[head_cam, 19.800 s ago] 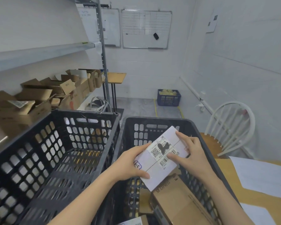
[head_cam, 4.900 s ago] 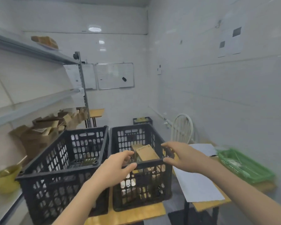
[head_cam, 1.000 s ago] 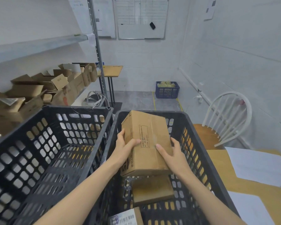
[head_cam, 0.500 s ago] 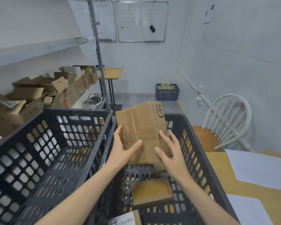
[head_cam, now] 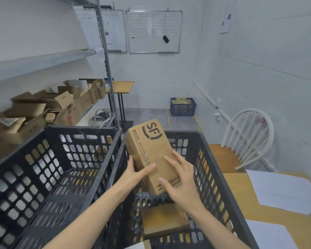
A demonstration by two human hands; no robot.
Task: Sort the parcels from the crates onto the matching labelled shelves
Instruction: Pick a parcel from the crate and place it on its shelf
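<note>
Now that the SF box (head_cam: 149, 153) is flipped logo-up, left hand (head_cam: 135, 173) gripping, right hand (head_cam: 181, 184) pressed flat, its destination's still anyone's guess!

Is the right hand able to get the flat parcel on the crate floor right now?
Probably not yet: the right hand presses on the lifted box that the left hand grips. The flat parcel lies uncovered just below in the crate.

The bottom edge is cutting off a white parcel (head_cam: 135, 246) — mostly. The right hand (head_cam: 181, 184) is hiding some lettering on the cardboard box (head_cam: 149, 150).
</note>
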